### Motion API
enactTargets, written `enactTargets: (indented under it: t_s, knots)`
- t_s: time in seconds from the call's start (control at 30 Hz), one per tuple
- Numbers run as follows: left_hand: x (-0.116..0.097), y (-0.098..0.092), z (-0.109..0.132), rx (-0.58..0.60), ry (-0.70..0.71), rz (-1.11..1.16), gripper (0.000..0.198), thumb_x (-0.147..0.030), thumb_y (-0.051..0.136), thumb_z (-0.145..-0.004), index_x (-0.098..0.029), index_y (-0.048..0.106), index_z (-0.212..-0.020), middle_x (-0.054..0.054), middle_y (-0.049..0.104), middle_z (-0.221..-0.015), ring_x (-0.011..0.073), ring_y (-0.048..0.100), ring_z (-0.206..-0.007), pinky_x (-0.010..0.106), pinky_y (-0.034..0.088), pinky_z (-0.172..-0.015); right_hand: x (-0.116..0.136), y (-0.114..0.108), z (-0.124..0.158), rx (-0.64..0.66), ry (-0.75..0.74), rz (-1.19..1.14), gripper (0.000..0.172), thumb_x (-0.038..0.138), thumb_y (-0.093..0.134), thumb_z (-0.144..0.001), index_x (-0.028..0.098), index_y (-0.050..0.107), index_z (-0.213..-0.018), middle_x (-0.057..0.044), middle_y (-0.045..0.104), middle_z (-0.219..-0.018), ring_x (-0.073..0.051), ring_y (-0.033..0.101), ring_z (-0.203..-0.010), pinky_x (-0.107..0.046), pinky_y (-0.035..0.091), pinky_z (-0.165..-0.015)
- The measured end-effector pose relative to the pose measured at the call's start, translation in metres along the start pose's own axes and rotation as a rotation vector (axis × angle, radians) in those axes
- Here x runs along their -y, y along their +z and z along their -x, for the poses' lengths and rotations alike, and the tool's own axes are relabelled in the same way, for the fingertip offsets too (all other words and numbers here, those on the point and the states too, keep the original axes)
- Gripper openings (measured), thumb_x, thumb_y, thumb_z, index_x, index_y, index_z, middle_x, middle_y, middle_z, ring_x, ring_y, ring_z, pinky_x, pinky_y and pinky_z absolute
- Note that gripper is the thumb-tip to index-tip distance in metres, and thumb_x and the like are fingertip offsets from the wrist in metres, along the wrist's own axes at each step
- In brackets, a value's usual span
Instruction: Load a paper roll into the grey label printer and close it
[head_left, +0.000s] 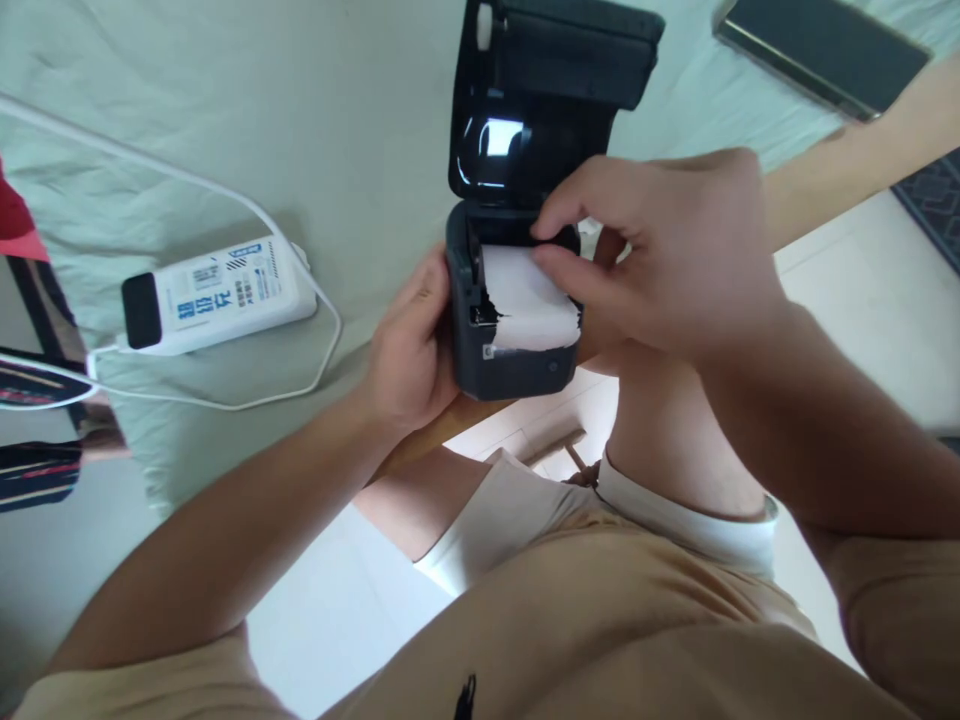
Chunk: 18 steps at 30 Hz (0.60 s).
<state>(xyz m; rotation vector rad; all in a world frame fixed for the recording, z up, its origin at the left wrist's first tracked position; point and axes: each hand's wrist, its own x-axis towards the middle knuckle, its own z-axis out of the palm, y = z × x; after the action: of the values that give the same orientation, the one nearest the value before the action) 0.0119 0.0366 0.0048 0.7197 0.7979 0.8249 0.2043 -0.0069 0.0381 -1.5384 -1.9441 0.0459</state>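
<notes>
A small dark label printer sits at the edge of the bed with its lid swung open and upright. A white paper roll lies in its bay, the loose end torn and ragged. My left hand wraps the printer's left side and steadies it. My right hand hovers over the bay, its thumb and fingers pinched on the far edge of the paper.
A white power bank with blue print lies to the left on the pale green sheet, a white cable looping round it. A dark phone rests at the top right. My knees and the floor are below.
</notes>
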Motion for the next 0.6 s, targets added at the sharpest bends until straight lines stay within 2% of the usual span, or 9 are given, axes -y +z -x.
enactTargets:
  t_s: [0.13, 0.23, 0.33, 0.4, 0.43, 0.47, 0.5, 0.53, 0.6]
  knots:
    - [-0.003, 0.001, 0.002, 0.048, -0.048, 0.005, 0.029, -0.039, 0.053, -0.104, -0.017, 0.073, -0.106, 0.007, 0.075, -0.110, 0.0289, 0.067, -0.130, 0.039, 0.060, -0.101, -0.005, -0.006, -0.009, 0.246, -0.015, 0.112, 0.025, 0.040, 0.078, -0.083, 0.029, 0.071, -0.104, 0.001, 0.060, -0.064, -0.014, 0.043, -0.055, -0.032, 0.023, -0.053]
    - [-0.004, 0.000, 0.003, 0.094, -0.054, 0.026, 0.018, -0.030, 0.059, -0.102, -0.018, 0.072, -0.107, 0.005, 0.074, -0.108, 0.0250, 0.072, -0.123, 0.034, 0.062, -0.094, -0.003, -0.009, -0.016, 0.296, -0.023, 0.071, 0.035, 0.035, 0.084, -0.075, 0.031, 0.072, -0.108, 0.000, 0.064, -0.072, -0.013, 0.037, -0.055, -0.032, 0.021, -0.052]
    - [-0.003, -0.001, 0.003, 0.118, -0.051, 0.060, 0.017, -0.028, 0.057, -0.103, -0.018, 0.071, -0.105, 0.003, 0.075, -0.105, 0.0209, 0.075, -0.114, 0.031, 0.062, -0.092, 0.006, -0.017, -0.014, 0.298, 0.028, -0.105, 0.038, 0.029, 0.084, -0.073, 0.032, 0.073, -0.110, 0.001, 0.071, -0.085, -0.012, 0.045, -0.057, -0.030, 0.026, -0.051]
    - [-0.003, -0.002, 0.002, 0.169, -0.042, 0.083, 0.016, -0.028, 0.058, -0.103, -0.018, 0.071, -0.105, 0.002, 0.076, -0.106, 0.0166, 0.077, -0.104, 0.028, 0.062, -0.092, 0.008, -0.021, -0.004, 0.175, 0.116, -0.319, 0.039, 0.032, 0.083, -0.076, 0.032, 0.074, -0.113, 0.000, 0.073, -0.095, -0.012, 0.054, -0.064, -0.029, 0.033, -0.051]
    - [-0.003, -0.003, 0.001, 0.200, -0.042, 0.089, 0.017, -0.028, 0.059, -0.103, -0.017, 0.071, -0.106, 0.003, 0.077, -0.106, 0.0156, 0.077, -0.101, 0.028, 0.063, -0.092, 0.005, -0.021, 0.003, 0.044, 0.175, -0.450, 0.037, 0.034, 0.083, -0.077, 0.033, 0.075, -0.114, 0.000, 0.073, -0.098, -0.012, 0.058, -0.069, -0.027, 0.036, -0.050]
    - [-0.002, -0.004, 0.001, 0.227, -0.046, 0.091, 0.018, -0.030, 0.059, -0.104, -0.017, 0.071, -0.107, 0.004, 0.078, -0.107, 0.0156, 0.077, -0.098, 0.028, 0.063, -0.091, 0.000, -0.020, 0.012, -0.145, 0.232, -0.598, 0.038, 0.037, 0.082, -0.079, 0.035, 0.075, -0.116, -0.001, 0.071, -0.096, -0.014, 0.061, -0.074, -0.027, 0.037, -0.050]
    - [-0.002, -0.005, 0.000, 0.245, -0.052, 0.088, 0.020, -0.031, 0.059, -0.104, -0.016, 0.070, -0.108, 0.004, 0.078, -0.106, 0.0164, 0.077, -0.097, 0.030, 0.064, -0.090, -0.008, -0.017, 0.021, -0.348, 0.285, -0.728, 0.032, 0.043, 0.081, -0.079, 0.033, 0.078, -0.109, -0.002, 0.069, -0.089, -0.014, 0.060, -0.072, -0.026, 0.034, -0.046]
    - [-0.002, -0.006, -0.001, 0.253, -0.059, 0.081, 0.021, -0.033, 0.059, -0.104, -0.016, 0.070, -0.109, 0.004, 0.078, -0.104, 0.0180, 0.077, -0.096, 0.032, 0.065, -0.088, -0.018, -0.012, 0.030, -0.423, 0.372, -0.807, 0.030, 0.051, 0.081, -0.078, 0.030, 0.080, -0.100, -0.003, 0.067, -0.084, -0.014, 0.058, -0.065, -0.027, 0.031, -0.043]
    - [-0.003, -0.007, -0.001, 0.259, -0.067, 0.071, 0.021, -0.036, 0.061, -0.102, -0.018, 0.070, -0.108, 0.004, 0.078, -0.101, 0.0218, 0.078, -0.101, 0.034, 0.066, -0.087, -0.043, 0.000, 0.047, -0.456, 0.521, -0.876, 0.042, 0.063, 0.081, -0.072, 0.027, 0.081, -0.093, -0.003, 0.062, -0.073, -0.013, 0.050, -0.048, -0.030, 0.026, -0.037]
